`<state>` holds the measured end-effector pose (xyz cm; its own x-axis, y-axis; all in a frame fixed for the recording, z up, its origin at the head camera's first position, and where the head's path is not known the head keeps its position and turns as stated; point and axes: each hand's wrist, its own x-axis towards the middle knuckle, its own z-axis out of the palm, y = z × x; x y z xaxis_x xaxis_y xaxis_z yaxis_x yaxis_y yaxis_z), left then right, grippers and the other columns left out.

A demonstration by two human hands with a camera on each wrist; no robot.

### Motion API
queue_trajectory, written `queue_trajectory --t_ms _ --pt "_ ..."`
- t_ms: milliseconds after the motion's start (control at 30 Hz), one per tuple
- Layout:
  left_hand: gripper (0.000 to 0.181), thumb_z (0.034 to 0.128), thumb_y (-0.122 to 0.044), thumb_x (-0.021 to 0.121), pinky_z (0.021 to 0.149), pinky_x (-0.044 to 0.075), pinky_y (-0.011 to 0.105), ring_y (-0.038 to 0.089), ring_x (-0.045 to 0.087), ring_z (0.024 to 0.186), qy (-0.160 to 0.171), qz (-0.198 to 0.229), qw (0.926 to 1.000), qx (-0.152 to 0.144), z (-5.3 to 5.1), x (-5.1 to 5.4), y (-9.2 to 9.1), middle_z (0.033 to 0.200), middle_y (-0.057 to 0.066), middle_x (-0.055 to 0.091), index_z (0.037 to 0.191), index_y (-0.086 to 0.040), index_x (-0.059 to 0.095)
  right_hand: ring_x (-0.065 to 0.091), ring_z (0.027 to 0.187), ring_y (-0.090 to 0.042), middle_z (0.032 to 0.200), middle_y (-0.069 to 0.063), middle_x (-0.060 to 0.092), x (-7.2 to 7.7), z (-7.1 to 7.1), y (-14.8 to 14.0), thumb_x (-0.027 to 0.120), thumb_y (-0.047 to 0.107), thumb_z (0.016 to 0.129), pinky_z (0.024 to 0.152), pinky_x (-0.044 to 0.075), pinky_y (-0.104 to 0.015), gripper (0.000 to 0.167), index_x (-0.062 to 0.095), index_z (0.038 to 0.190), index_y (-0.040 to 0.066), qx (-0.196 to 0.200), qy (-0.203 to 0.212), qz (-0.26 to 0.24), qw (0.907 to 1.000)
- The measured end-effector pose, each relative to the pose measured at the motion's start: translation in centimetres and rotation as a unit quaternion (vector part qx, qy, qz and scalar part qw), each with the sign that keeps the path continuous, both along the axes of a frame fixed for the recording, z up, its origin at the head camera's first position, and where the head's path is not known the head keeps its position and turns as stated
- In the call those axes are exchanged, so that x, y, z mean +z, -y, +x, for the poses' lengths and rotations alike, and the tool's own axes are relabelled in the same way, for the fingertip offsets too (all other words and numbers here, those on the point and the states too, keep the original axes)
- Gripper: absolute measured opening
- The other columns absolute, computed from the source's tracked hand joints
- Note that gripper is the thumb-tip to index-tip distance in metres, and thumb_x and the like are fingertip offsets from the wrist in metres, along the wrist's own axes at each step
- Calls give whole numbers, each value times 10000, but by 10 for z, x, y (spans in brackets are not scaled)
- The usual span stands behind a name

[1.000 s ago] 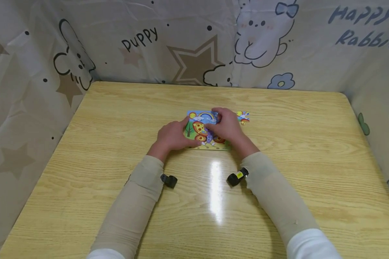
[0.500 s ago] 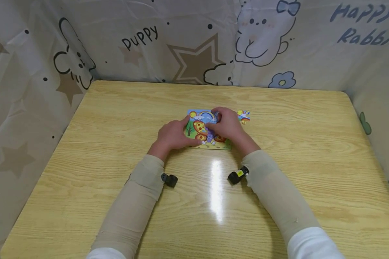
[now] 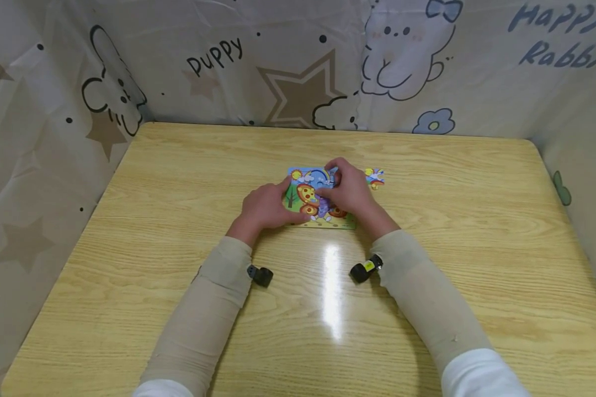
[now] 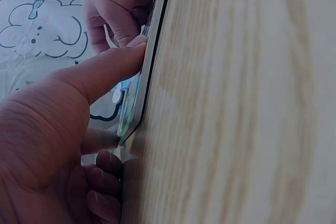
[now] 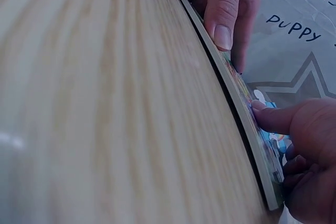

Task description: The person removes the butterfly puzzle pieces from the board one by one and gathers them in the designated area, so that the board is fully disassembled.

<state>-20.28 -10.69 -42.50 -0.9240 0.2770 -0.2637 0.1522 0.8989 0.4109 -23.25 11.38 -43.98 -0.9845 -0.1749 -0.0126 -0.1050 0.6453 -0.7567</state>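
Observation:
A flat jigsaw puzzle board [image 3: 293,202] with a butterfly, a rainbow, a sun and a tree lies on the table in the head view. My left hand [image 3: 265,206] holds its left side, thumb on the front margin and index finger along the left edge. Over the board's right half, my right hand [image 3: 350,188] pinches a bluish puzzle piece [image 5: 276,139] between thumb and fingers. The piece stands partly raised from the board in the right wrist view. My right hand hides most of the piece and the board's upper right part.
A loose puzzle piece [image 3: 374,176] with a yellow and blue print lies just right of the board. Both are on a wooden table [image 3: 203,160], with a printed cloth [image 3: 298,60] behind it. Small black wrist cameras [image 3: 263,277] hang inside the forearms.
My right hand's fingers have lifted slightly at the knuckles, thumb still over the board. My left hand keeps its place. The head view has shifted a little.

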Motion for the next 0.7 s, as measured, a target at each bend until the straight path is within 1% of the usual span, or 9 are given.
queue_trajectory --t_ms 367,700 --pt "1131 728 -737 714 807 466 429 306 561 1131 -3 10 10000 -22 -1 2 -1 1342 145 573 1603 -192 249 460 719 -246 841 -93 489 -1 1 -1 883 200 789 675 380 -381 506 556 1166 117 -14 -299 -184 9994" --pt "1136 723 -742 717 809 463 431 299 555 1123 44 -25 10000 30 -1 1 0 1340 146 565 1603 -192 255 456 752 -259 875 -102 469 -1 3 1 864 151 809 690 378 -384 473 527 1141 130 25 -216 -354 9991"
